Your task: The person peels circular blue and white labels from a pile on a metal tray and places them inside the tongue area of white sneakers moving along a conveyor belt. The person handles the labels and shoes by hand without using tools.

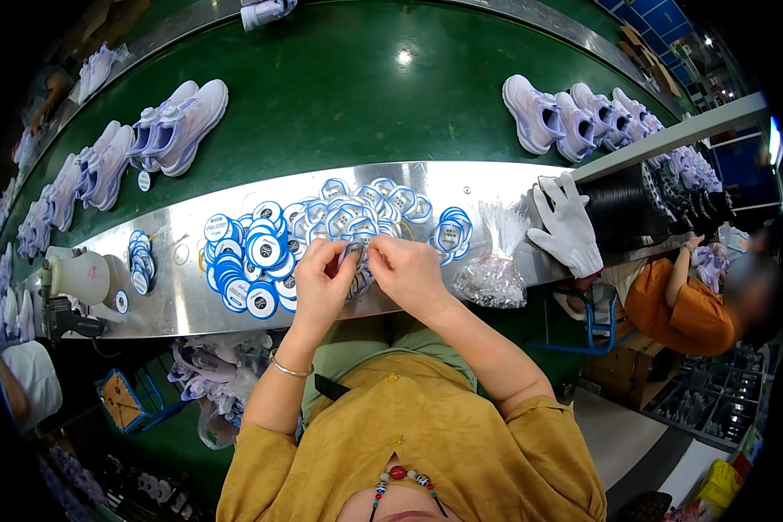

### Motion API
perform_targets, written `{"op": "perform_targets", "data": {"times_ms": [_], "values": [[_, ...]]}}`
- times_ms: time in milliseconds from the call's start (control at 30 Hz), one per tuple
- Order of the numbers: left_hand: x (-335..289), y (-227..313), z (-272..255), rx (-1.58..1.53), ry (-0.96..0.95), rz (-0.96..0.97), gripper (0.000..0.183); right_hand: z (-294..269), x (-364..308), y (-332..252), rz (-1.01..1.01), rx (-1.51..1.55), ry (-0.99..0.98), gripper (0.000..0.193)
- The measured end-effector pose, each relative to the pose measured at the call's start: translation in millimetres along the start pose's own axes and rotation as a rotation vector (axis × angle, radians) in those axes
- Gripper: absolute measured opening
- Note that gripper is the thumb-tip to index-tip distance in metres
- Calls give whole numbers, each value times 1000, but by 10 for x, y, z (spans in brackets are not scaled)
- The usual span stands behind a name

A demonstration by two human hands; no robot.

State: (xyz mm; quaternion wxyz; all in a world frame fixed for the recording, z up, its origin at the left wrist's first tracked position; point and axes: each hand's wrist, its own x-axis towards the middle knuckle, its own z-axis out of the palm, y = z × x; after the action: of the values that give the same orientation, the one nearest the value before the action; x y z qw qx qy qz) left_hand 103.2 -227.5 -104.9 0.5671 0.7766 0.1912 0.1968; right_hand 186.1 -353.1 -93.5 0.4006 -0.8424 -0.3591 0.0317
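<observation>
Both of my hands are close together over the near edge of the metal ledge. My left hand point(325, 277) has its fingers pinched on a round paper hang tag point(355, 250), partly covered by the fingers. My right hand point(406, 271) meets it with thumb and fingers pressed together; what they pinch is too small to make out. Just beyond lies a heap of white round tags point(348, 213) with blue rims. Left of my hands is a looser pile of similar tags point(265, 250), showing dark printed centres.
Right of the heap are another tag group point(451, 233), a clear bag of thin white fasteners point(496, 270) and a white glove point(565, 226). A tape dispenser point(70, 296) stands left. Pale lilac sneakers point(183, 126) line the green belt point(357, 96). A person in orange point(683, 300) sits right.
</observation>
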Motion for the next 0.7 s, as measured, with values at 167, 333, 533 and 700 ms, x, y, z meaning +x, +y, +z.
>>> {"op": "perform_targets", "data": {"times_ms": [167,333,533,700], "values": [[-33,-15,16,31,-11,66,11,-13,25,-48,-17,2,-3,14],[-55,-52,-82,-290,-79,-74,8,-17,-10,-43,-62,2,-31,5],[-85,-23,-124,-587,-64,-297,6,13,-61,-114,-156,40,-63,6],[-171,-52,-216,-435,-97,-255,8,-4,-27,-275,68,341,-169,8]]}}
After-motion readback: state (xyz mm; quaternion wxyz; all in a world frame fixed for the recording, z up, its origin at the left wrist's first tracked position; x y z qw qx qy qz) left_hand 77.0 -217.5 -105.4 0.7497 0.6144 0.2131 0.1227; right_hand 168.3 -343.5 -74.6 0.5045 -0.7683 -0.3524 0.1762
